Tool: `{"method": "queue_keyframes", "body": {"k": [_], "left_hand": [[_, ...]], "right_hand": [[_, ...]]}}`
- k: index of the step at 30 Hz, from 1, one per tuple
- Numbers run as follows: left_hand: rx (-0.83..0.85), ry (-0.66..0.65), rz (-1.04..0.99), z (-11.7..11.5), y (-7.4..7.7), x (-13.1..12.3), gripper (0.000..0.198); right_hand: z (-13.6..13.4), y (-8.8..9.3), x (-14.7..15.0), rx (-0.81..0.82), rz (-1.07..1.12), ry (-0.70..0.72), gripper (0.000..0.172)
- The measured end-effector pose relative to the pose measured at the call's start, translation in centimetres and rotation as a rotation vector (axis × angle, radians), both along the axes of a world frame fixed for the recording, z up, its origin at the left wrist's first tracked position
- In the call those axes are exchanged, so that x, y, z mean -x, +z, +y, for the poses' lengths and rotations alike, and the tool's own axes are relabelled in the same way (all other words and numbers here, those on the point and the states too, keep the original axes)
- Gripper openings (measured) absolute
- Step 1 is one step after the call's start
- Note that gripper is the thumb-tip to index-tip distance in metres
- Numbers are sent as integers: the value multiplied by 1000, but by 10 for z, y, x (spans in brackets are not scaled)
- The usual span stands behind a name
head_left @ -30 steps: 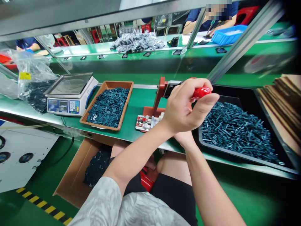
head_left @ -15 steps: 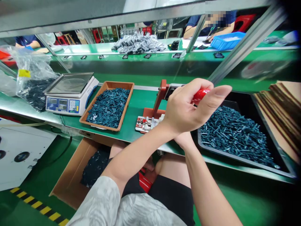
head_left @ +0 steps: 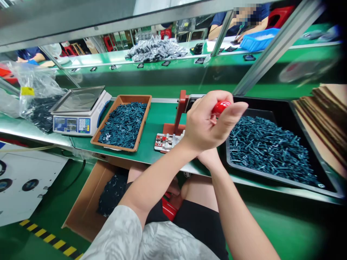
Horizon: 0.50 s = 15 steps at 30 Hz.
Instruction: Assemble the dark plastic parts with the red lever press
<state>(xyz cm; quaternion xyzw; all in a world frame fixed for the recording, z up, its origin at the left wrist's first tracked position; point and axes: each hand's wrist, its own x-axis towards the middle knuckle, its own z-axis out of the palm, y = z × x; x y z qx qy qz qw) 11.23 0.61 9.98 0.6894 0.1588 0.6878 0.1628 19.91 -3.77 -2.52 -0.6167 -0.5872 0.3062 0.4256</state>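
My left hand point(head_left: 207, 121) is closed around the red handle point(head_left: 222, 107) of a small bench press point(head_left: 181, 110) with a reddish-brown frame; the thumb points out to the right. At the press's foot sits a metal fixture point(head_left: 166, 141) with small red parts. My right hand point(head_left: 208, 157) is under the left one, close to the fixture's right side, and its fingers are hidden. To the right, a black tray point(head_left: 273, 178) holds many thin dark blue-green plastic pieces point(head_left: 271, 151). An orange-brown tray point(head_left: 145, 122) to the left holds flatter dark pieces point(head_left: 121, 124).
A weighing scale point(head_left: 78, 112) and a clear bag of dark parts point(head_left: 40, 104) stand at the left. Stacked cardboard sheets point(head_left: 322, 126) lie far right. An open cardboard box point(head_left: 84, 202) is below the bench edge. Metal posts point(head_left: 282, 47) rise behind; co-workers sit across.
My left hand has shifted slightly left relative to the press, still gripping the red handle. My right hand stays beneath it. The whole view has shifted a little.
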Motion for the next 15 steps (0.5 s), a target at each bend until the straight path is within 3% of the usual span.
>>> {"method": "queue_keyframes", "body": {"k": [4, 10, 15], "left_hand": [[-17, -44, 38, 2, 10, 16, 44], [150, -125, 4, -6, 40, 28, 47], [212, -129, -55, -1, 51, 24, 49]], "right_hand": [[0, -2, -1, 36, 19, 0, 20], [7, -11, -2, 52, 215, 52, 22], [9, -9, 3, 1, 86, 12, 25]]}}
